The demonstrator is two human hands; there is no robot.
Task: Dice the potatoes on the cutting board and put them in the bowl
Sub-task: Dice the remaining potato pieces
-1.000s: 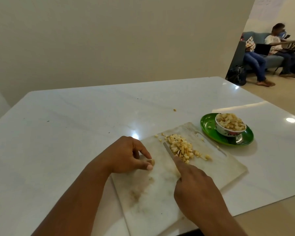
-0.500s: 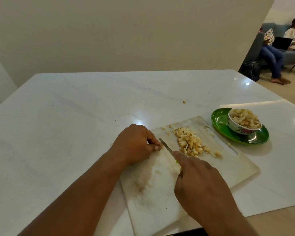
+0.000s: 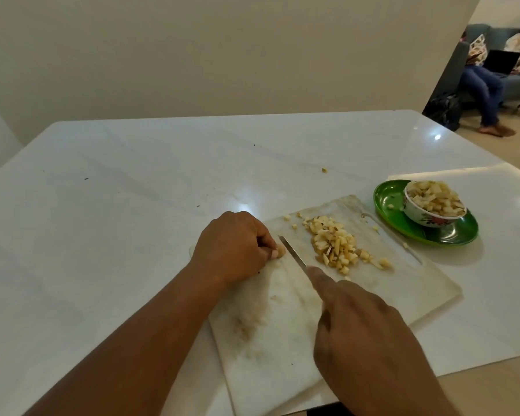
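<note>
Cutting board (image 3: 403,283), white, on marble surface (image 3: 132,205). Left hand (image 3: 233,246) pinches last potato piece (image 3: 279,251); right hand (image 3: 360,328) grips knife (image 3: 293,252) — blade beside that piece. Diced heap (image 3: 335,244) right of blade; bowl (image 3: 434,216) on green plate (image 3: 403,223) beyond board. Best practice — fingertips tucked. Beige wall behind.

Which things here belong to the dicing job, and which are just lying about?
Job: cutting board, knife, potato piece pinched by left hand, diced pile, bowl, right hand.
Lying about: green plate, stray bit on table, laptop.
</note>
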